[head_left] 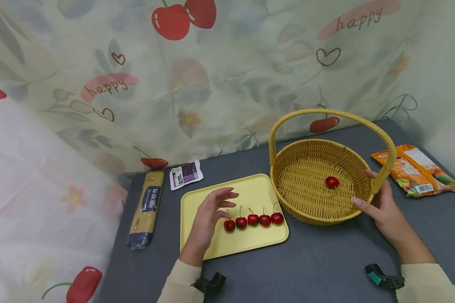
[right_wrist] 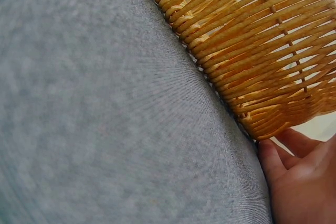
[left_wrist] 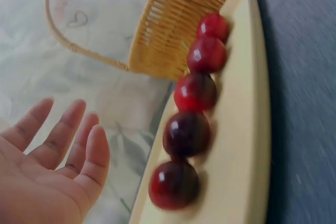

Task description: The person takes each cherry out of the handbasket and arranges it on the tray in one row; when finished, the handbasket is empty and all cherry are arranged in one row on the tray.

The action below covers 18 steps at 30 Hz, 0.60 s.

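Note:
My left hand (head_left: 208, 219) hovers over the left part of the yellow tray (head_left: 227, 248), its fingers loosely bent and holding nothing. In the left wrist view, its palm and spread fingers show beside a row of cherries (left_wrist: 187, 134). Those several dark red cherries (head_left: 252, 219) lie in a line on the tray, stems pointing away from me. With my right hand (head_left: 381, 214) I grip the right side of the wicker basket (head_left: 307, 212), thumb over the rim and other fingers around the outside near the handle's foot. One cherry (head_left: 331, 182) lies inside the basket.
Left of the tray lies a pack of spaghetti (head_left: 147, 208), with a small white and purple packet (head_left: 186, 174) behind the tray. An orange snack bag (head_left: 421, 171) is right of the basket. The tall basket handle (head_left: 330, 111) arches above it. A printed curtain hangs behind the grey table.

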Each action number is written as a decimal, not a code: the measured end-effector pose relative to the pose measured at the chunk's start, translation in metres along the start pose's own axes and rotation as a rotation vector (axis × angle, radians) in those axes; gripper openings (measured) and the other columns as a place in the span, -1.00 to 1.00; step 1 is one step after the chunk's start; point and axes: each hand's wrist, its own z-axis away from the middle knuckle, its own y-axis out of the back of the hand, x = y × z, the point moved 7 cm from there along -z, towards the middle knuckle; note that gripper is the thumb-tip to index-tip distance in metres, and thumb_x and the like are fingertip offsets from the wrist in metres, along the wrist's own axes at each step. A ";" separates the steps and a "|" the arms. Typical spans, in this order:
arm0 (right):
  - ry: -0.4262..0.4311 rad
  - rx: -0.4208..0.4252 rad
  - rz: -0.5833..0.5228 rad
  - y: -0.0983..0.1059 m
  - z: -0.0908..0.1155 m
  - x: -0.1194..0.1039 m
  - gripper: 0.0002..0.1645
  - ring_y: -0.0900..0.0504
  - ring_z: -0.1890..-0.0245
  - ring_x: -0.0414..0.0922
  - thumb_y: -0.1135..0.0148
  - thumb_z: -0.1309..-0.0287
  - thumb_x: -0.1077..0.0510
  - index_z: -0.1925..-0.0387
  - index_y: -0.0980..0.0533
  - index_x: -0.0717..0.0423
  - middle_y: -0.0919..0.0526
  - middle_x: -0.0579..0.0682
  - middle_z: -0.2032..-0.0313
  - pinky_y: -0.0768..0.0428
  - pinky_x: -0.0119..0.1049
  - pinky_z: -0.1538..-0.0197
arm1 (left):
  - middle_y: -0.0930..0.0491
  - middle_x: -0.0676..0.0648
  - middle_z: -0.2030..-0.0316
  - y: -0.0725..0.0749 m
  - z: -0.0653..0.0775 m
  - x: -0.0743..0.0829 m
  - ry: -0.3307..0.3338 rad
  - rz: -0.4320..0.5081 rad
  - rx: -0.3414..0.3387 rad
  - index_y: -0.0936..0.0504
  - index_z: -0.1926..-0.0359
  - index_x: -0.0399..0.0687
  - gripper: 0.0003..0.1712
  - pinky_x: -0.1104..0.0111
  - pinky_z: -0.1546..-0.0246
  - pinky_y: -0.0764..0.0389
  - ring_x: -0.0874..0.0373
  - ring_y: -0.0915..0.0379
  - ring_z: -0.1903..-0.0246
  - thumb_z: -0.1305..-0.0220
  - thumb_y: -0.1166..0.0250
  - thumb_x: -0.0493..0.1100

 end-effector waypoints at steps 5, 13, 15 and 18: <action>-0.005 0.000 0.015 0.000 0.000 0.001 -0.01 -0.35 -0.32 -0.21 -0.15 -0.59 0.37 -0.74 0.15 -0.13 -0.01 0.29 -0.50 -0.39 -0.62 -0.12 | -0.60 -0.26 -0.31 -0.018 -0.009 0.007 -0.004 0.027 -0.047 -0.49 -0.50 -0.21 -0.27 0.11 0.04 -0.68 -0.33 -0.53 -0.18 -0.80 0.26 0.20; -0.018 0.006 0.036 0.001 0.000 0.001 -0.01 -0.33 -0.34 -0.20 -0.15 -0.60 0.35 -0.74 0.15 -0.13 0.00 0.28 -0.51 -0.37 -0.62 -0.13 | -0.60 -0.24 -0.31 -0.050 -0.028 0.016 -0.023 0.053 -0.139 -0.46 -0.53 -0.23 -0.15 0.10 0.02 -0.68 -0.29 -0.54 -0.18 -0.74 0.21 0.36; -0.018 0.006 0.039 0.001 0.000 0.000 -0.01 -0.32 -0.35 -0.20 -0.15 -0.60 0.35 -0.74 0.15 -0.13 0.00 0.28 -0.52 -0.37 -0.62 -0.13 | -0.61 -0.25 -0.31 -0.060 -0.033 0.018 -0.034 0.068 -0.164 -0.46 -0.53 -0.24 -0.13 0.11 0.03 -0.68 -0.28 -0.55 -0.18 -0.72 0.19 0.38; -0.020 0.005 0.047 0.001 -0.001 -0.001 -0.01 -0.32 -0.35 -0.20 -0.15 -0.60 0.34 -0.74 0.16 -0.13 0.00 0.30 -0.52 -0.37 -0.62 -0.13 | -0.61 -0.24 -0.30 -0.075 -0.039 0.020 -0.044 0.072 -0.201 -0.46 -0.53 -0.24 -0.12 0.10 0.02 -0.69 -0.28 -0.55 -0.17 -0.72 0.19 0.39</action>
